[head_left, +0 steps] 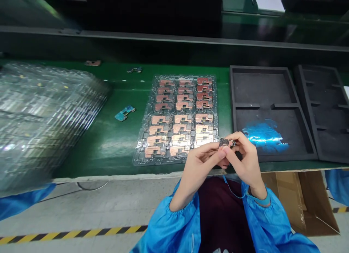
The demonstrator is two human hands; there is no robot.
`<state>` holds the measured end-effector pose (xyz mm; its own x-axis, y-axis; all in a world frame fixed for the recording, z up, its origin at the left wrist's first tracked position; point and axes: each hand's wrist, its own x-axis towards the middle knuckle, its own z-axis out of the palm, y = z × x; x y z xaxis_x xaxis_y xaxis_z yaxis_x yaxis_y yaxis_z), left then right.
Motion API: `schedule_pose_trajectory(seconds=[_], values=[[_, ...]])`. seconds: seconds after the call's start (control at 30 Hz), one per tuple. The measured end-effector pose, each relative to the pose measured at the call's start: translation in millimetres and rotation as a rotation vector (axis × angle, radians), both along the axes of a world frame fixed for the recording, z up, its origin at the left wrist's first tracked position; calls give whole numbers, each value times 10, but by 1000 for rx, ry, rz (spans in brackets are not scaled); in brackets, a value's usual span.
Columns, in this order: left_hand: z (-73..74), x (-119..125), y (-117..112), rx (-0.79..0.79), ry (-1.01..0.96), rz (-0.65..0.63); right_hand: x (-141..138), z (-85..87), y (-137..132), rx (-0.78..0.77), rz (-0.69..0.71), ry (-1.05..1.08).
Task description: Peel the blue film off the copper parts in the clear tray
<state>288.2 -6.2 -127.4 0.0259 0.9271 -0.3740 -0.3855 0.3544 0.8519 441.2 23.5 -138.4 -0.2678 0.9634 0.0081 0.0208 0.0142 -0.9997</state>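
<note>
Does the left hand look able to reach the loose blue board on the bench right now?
Probably yes: just the low clear tray lies between the left hand and the blue board, though that hand would first need to release the circuit board it shares with the right hand.

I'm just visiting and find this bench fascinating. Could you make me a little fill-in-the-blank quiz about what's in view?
1. The left hand and right hand hold a small circuit board, and the sleeves behind them are ____.
2. A blue-green wristband circles the person's ____ wrist.
3. The boards in the clear tray form ____ columns.
4. In the picture, the stack of plastic trays lies to the ____ of that tray.

Missing words: blue; right; three; left.
</note>
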Motion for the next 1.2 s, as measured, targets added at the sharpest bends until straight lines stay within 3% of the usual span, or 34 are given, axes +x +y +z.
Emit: schedule_pose_trajectory(seconds=[0.17,0.43,0.57,0.7,0.97,1.1,1.2], values=[[93,42,-30,21,83,89,17,30,-21,56,-47,38],[51,185,-89,143,311,284,-156,-76,-112,170,-265,19],[19,224,-73,143,278,271,-238,-142,-114,201,-350,21],[27,233,-51,99,244,262,-256,-149,-84,193,-332,14],[-17,268,-47,151,358,289,-302,-256,-65,291,-396,-49],[3,251,-70,165,325,219,-280,-233,-41,279,-355,-49],[10,87,-37,219,360,160,-145,-188,-1,298,-223,-137]])
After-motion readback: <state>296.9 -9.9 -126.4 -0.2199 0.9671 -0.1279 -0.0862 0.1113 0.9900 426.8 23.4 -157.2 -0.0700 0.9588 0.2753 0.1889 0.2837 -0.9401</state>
